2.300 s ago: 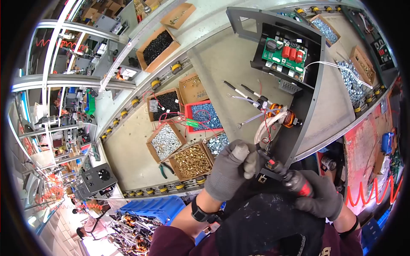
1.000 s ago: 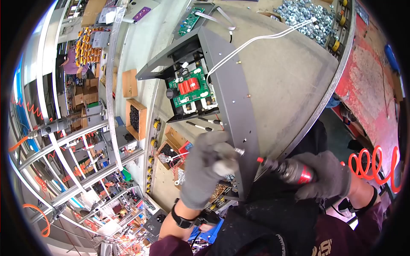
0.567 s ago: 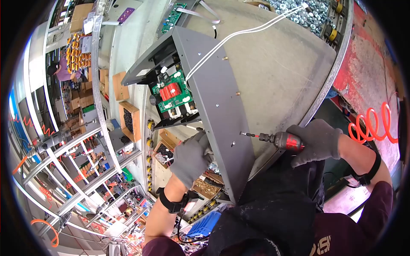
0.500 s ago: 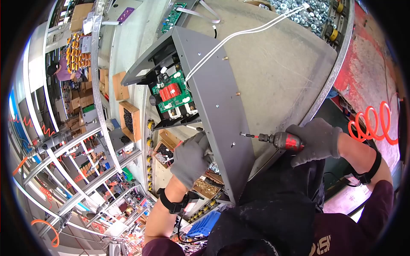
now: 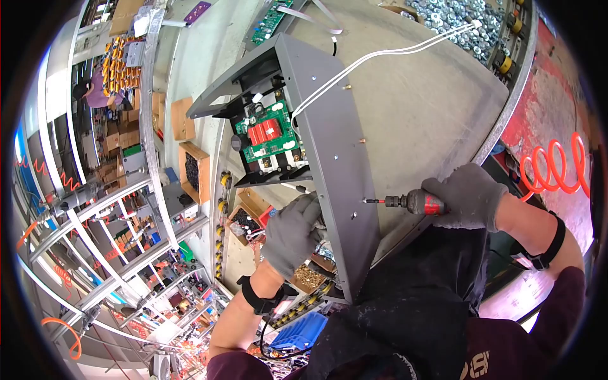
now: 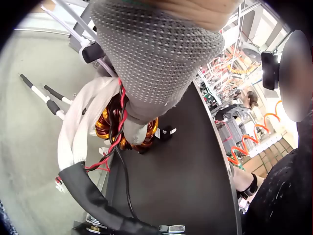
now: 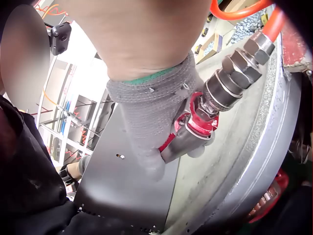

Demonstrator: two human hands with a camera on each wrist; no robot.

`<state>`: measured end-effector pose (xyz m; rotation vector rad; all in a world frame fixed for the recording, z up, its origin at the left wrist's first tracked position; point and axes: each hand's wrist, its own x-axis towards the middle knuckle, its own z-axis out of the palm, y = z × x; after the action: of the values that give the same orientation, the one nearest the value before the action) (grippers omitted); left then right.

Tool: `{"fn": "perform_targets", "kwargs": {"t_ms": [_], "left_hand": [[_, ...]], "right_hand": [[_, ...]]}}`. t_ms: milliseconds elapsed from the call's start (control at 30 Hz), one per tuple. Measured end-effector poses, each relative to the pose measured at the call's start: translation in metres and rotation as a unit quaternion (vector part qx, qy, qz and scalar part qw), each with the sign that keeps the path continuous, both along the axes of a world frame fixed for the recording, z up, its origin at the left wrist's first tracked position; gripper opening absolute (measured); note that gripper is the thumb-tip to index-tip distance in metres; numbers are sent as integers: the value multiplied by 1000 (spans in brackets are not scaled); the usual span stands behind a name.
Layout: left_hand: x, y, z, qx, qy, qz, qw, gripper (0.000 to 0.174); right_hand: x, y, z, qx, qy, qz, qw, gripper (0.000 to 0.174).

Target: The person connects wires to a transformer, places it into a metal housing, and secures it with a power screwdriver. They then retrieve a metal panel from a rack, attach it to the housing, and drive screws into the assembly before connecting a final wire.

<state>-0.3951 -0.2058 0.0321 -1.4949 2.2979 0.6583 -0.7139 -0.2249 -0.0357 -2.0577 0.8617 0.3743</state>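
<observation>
My gloved right hand (image 5: 472,197) grips a red and black air screwdriver (image 5: 425,202), held level. Its thin bit reaches the outer face of a dark grey metal case (image 5: 345,171), at a small fastener. On the panel's other side, my gloved left hand (image 5: 291,234) has its fingers partly hidden by the panel edge. In the left wrist view, those fingers hold a copper-wound ring coil (image 6: 102,126) against the panel's inner face. White sleeved cables (image 6: 73,122) and a twisted red and black wire (image 6: 120,122) run past it. A green circuit board (image 5: 282,142) sits inside the case.
White wires (image 5: 380,54) trail from the case over the grey bench (image 5: 437,114) towards loose zinc fasteners (image 5: 456,25). A coiled orange hose (image 5: 557,171) hangs at right. Parts boxes, including one of brass pieces (image 5: 308,278), lie behind my left hand. A blue crate (image 5: 301,330) is below.
The case now appears turned, its outer panel facing right. My left hand has gone from near the bit to behind the panel, and the screwdriver has come up to the panel's outer face.
</observation>
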Motion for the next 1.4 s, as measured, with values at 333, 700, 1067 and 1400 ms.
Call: {"fn": "perform_targets", "kwargs": {"t_ms": [333,700,1067,1400], "left_hand": [[-1,-2,3,22,-19,2,1000,54],[5,25,43,-241,109,45,963,40],[32,147,-18,-149,457,701,526,38],[43,138,-46,244,730,487,413,49]], "right_hand": [[5,6,-1,-108,2,7,994,47],[-49,23,-14,-230,-46,-191,953,65],[-259,17,-94,-352,303,-389,796,63],[173,-97,186,-315,-364,-88,872,38]]}}
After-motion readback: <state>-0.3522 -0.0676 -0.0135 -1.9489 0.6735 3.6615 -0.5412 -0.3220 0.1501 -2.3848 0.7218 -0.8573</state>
